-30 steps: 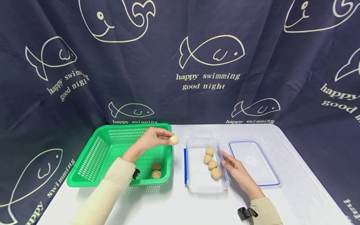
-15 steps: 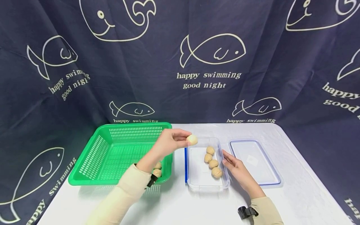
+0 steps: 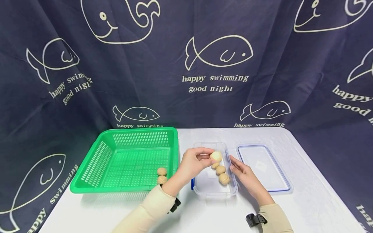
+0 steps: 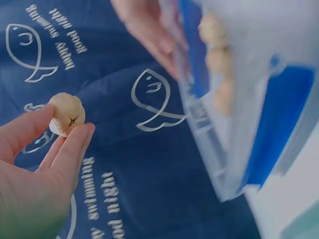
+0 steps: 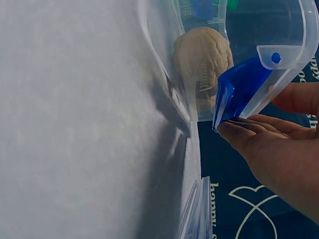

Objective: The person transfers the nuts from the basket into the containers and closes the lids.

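My left hand (image 3: 193, 163) pinches a pale walnut (image 4: 67, 114) between thumb and fingertips, over the clear plastic box. In the head view this walnut overlaps the ones inside and hides part of them. Below it, several walnuts (image 3: 224, 179) lie in a row along the right side of the box (image 3: 204, 194). With its fingers extended, my right hand (image 3: 246, 178) rests against the box's right wall. The right wrist view shows those fingertips at the lower end of a blue side clip (image 5: 244, 84).
To the left stands a green slotted basket (image 3: 87, 187) with two walnuts (image 3: 162, 171) in its near right corner. A clear lid with a blue seal (image 3: 263, 168) lies right of the box. Behind the white table (image 3: 201, 220) hangs a dark blue curtain (image 3: 163, 64).
My left hand has carried the walnut rightward from above the basket's edge to over the box, and lowered it somewhat. The right hand has stayed at the box's side.
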### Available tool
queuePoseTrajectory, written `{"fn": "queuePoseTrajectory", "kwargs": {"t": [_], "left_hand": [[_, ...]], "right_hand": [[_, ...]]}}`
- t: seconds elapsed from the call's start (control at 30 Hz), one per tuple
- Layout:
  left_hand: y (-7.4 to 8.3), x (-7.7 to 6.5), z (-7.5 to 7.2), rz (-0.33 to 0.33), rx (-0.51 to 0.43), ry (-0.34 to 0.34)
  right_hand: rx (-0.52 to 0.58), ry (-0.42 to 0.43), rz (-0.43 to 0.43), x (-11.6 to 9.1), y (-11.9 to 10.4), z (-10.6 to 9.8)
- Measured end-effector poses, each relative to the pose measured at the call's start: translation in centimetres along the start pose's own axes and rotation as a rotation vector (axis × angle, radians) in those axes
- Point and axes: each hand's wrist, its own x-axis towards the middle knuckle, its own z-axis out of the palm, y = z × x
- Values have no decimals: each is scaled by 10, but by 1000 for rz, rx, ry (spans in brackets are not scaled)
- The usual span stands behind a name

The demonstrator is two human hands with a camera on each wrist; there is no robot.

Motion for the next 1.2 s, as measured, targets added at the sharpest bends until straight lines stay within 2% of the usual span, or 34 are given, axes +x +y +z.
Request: {"fn": "queuePoseTrajectory", "kwargs": {"t": [0.27,0.57,0.73,1.07,1.2], "left_hand": [[-40,3,22,-7,-35,50],[-78,14,37,-41,46,106],[-87,16,41,-24,137,97],[-94,11,47,85,410,104],[-96,9,49,155,535,125]], "right_hand": [[-9,1,-2,0,-1,0],[-9,2,1,2,-1,1],[-3,5,6,2,0,2],[8,12,4,1,2,1],[9,8,-1,1,3,1]]}}
